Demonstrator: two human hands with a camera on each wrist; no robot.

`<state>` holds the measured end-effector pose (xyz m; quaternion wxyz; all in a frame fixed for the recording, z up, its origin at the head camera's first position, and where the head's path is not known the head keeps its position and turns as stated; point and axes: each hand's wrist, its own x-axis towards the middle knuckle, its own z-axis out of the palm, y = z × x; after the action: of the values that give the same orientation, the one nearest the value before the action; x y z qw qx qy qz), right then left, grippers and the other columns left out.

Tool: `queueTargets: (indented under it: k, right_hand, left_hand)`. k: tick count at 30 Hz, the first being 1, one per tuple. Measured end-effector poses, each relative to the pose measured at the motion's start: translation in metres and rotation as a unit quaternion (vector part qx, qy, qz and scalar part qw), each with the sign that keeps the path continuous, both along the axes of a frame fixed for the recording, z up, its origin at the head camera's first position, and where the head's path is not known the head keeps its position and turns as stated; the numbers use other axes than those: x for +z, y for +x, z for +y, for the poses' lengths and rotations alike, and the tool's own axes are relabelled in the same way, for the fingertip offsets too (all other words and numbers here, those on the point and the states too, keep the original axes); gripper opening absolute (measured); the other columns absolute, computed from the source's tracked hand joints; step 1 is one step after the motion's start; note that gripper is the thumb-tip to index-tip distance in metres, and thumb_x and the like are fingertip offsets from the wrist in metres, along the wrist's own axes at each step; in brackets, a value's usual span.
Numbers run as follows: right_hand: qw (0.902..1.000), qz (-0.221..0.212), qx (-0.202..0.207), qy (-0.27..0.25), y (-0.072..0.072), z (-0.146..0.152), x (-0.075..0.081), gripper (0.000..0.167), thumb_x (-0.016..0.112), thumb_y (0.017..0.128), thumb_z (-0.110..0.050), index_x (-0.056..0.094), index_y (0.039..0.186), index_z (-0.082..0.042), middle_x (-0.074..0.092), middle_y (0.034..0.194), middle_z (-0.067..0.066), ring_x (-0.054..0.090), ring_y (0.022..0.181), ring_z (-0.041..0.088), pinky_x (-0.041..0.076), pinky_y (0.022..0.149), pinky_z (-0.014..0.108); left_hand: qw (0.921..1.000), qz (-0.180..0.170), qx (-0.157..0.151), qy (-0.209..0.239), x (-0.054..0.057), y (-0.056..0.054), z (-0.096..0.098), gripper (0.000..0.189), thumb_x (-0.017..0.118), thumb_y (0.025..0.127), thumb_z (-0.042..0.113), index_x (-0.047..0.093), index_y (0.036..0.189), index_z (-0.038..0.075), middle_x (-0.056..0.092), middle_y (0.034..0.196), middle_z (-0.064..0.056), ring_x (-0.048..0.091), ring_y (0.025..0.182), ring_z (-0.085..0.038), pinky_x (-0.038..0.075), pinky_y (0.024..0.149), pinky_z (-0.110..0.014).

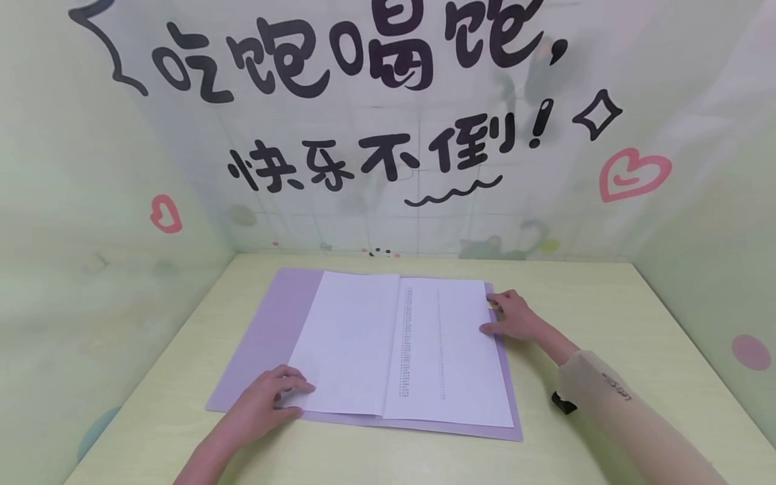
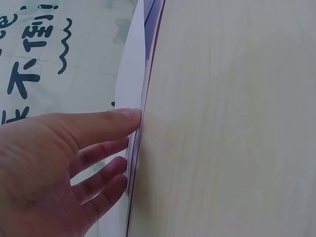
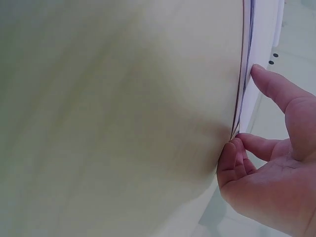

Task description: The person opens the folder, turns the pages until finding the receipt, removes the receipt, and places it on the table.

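Observation:
An open purple-covered folder [image 1: 267, 337] lies flat on the table with two white pages facing up. The left page [image 1: 345, 337] looks blank, while columns of tiny print run down the right page [image 1: 467, 364]. At the lower left corner of the left page is my left hand [image 1: 269, 397], its thumb at the folder's near edge and its fingers loosely bent over the page. My right hand [image 1: 515, 316] touches the upper right edge of the folder. Its thumb [image 3: 269, 81] rests on the page, apart from the other fingertips, which are bent at the edge.
The pale wooden table [image 1: 606, 303] is walled in at the back and both sides. Large dark lettering [image 1: 376, 162] and pink hearts decorate the walls. A small black object [image 1: 564, 403] shows beneath the right sleeve [image 1: 630, 411].

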<state>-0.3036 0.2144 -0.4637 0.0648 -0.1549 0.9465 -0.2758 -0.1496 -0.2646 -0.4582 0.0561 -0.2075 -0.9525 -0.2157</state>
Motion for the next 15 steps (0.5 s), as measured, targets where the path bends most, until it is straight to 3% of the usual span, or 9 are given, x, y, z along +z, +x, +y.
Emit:
queueTargets:
  k: [9,15]
  right_hand:
    - [0.9997,-0.02,-0.012,-0.005,-0.0003,0.0004,0.002,0.084,0.079,0.083,-0.032,0.04,0.144,0.01,0.042,0.131,0.033,0.047,0.118,0.043,0.042,0.105,0.058]
    - [0.9999,-0.01,-0.006,-0.011,-0.0018,0.0005,0.0003,0.081,0.08,0.082,-0.031,0.042,0.142,0.01,0.046,0.126,0.031,0.051,0.114,0.04,0.045,0.101,0.055]
  left_hand:
    - [1.0,-0.001,0.0,0.003,-0.0008,-0.0001,-0.0002,0.033,0.082,0.075,0.011,0.075,0.105,0.023,0.065,0.11,0.005,0.061,0.101,-0.023,0.053,0.09,-0.039]
    - [0.9999,-0.013,0.002,0.004,-0.0019,-0.0008,-0.0014,0.033,0.082,0.075,0.012,0.075,0.106,0.024,0.065,0.11,0.007,0.061,0.1,-0.022,0.053,0.089,-0.037]
